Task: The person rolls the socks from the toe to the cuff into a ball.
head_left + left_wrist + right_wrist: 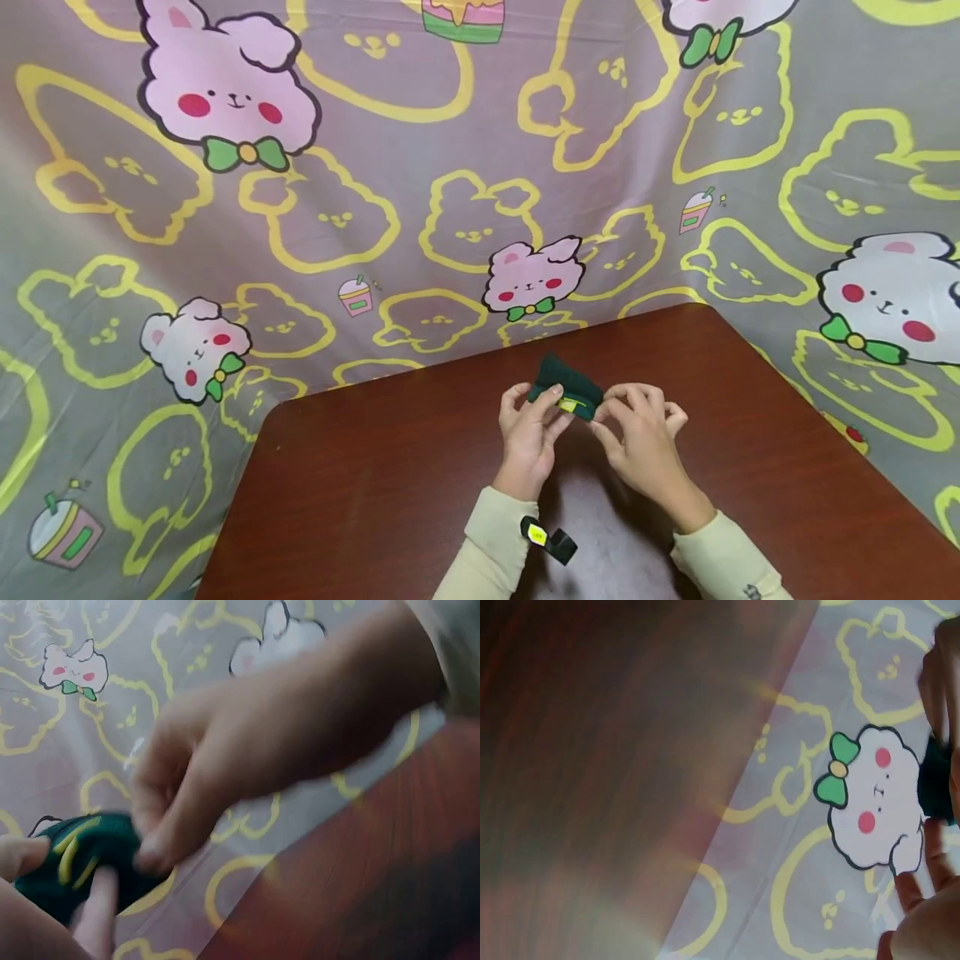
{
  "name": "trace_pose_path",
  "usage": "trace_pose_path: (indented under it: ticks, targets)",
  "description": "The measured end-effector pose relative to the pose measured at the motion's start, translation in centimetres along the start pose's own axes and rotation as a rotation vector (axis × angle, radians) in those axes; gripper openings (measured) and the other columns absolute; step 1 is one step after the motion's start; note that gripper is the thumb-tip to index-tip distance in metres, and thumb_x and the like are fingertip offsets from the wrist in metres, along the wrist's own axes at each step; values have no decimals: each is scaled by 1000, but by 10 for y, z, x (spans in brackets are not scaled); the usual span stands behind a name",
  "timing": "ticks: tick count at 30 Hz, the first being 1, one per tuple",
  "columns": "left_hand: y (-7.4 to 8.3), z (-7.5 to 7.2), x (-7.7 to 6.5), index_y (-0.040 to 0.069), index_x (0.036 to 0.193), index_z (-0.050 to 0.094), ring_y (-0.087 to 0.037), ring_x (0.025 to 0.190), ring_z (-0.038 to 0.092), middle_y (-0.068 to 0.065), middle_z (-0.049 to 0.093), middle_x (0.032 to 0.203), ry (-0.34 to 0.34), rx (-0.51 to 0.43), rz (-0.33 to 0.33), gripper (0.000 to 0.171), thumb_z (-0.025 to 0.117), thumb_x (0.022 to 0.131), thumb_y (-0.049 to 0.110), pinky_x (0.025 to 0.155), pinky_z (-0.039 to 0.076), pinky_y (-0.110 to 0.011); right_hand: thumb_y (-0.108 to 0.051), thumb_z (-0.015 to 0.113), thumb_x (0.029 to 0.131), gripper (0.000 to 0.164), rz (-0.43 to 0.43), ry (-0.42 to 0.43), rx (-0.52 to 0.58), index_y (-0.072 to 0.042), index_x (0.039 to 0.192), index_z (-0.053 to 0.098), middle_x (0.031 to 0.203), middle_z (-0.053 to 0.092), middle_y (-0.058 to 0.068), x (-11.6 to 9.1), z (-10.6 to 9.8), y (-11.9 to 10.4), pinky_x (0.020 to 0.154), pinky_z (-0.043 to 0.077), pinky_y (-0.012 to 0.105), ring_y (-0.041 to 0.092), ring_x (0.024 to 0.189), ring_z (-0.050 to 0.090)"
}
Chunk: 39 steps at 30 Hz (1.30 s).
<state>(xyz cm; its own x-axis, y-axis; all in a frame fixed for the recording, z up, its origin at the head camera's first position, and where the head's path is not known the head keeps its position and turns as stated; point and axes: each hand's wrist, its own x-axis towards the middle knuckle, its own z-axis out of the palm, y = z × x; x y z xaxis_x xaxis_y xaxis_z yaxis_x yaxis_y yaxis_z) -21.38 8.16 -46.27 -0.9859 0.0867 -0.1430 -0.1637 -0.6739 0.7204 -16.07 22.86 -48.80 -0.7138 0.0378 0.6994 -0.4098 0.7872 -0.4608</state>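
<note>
A small dark green folded piece of knit cloth (567,385) with a yellow mark is held up between both hands, over the table. My left hand (527,433) grips its left side, the thumb lying across the front beside the yellow mark. At the right end, my right hand (641,442) pinches the edge between thumb and fingers. In the left wrist view the cloth (112,825) shows yellow lines, and the pinching right hand (195,780) is blurred. Only a dark strip of the cloth (934,784) appears at the right edge of the right wrist view.
Beneath the hands lies a reddish-brown wooden table (375,483). A curtain (420,150) printed with rabbit faces and yellow outlines hangs behind it and along its right side. A black strap (558,546) with a yellow tag is at the left wrist.
</note>
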Motion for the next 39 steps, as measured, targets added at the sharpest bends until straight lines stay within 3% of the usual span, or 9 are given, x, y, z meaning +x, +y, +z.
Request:
trace_pose_path:
  ticks: [4,7,11,15,19,22,27,31,39]
  targets:
    - [8,-8,-1,25,138,50,-22,79,71,-14,62,107,-83,241,14,63,81,86,10,62,58,-34,-21,87,77,27,80,-72,41,-22,79,60,125,63,13,5,-7,-1,81,15,63,36,114,42]
    - [12,-12,1,34,139,57,-19,79,66,-11,61,104,-150,470,90,59,80,88,15,61,56,-33,-31,89,75,34,113,-91,35,-23,76,56,121,68,12,9,-9,-2,80,15,62,32,110,46]
    - [16,-20,5,31,139,59,-18,81,62,-7,64,102,-279,729,184,63,82,85,9,64,54,-33,-30,93,70,45,135,-90,-20,-20,77,50,102,69,7,12,-10,0,80,16,63,30,104,49]
    - [25,-27,9,30,144,52,-15,86,63,-1,64,99,-387,1043,240,82,88,76,4,70,53,-30,-27,93,69,49,153,-169,-64,-13,100,58,97,66,5,16,-12,3,82,17,63,31,103,51]
    - [30,-30,15,29,141,55,-14,80,58,5,61,91,-407,1434,303,77,91,74,15,68,49,-32,-23,87,74,58,135,-315,-123,-12,126,63,107,70,2,23,-13,5,85,16,66,29,104,48]
    - [28,-31,18,25,135,60,-16,84,58,2,61,98,-378,1637,319,71,93,72,27,68,49,-37,-22,84,76,55,113,-410,-165,-12,127,66,106,71,1,28,-8,8,86,15,67,28,104,47]
    - [17,-32,21,21,133,62,-27,102,55,-7,56,119,-320,1850,349,71,93,71,38,76,52,-44,-20,84,77,52,95,-488,-247,-11,125,68,111,70,6,32,5,13,87,15,69,31,104,47]
    - [7,-35,25,20,134,62,-29,104,52,-7,58,120,-300,1988,359,73,91,72,45,75,52,-43,-22,84,77,51,76,-541,-346,-11,124,69,112,68,8,31,16,17,87,22,67,32,103,49]
    - [-12,-45,24,19,133,65,-28,102,53,-6,64,113,-310,2113,337,73,88,73,52,66,54,-40,-22,80,82,48,45,-643,-422,-7,127,68,116,67,11,18,28,19,76,42,49,34,101,54]
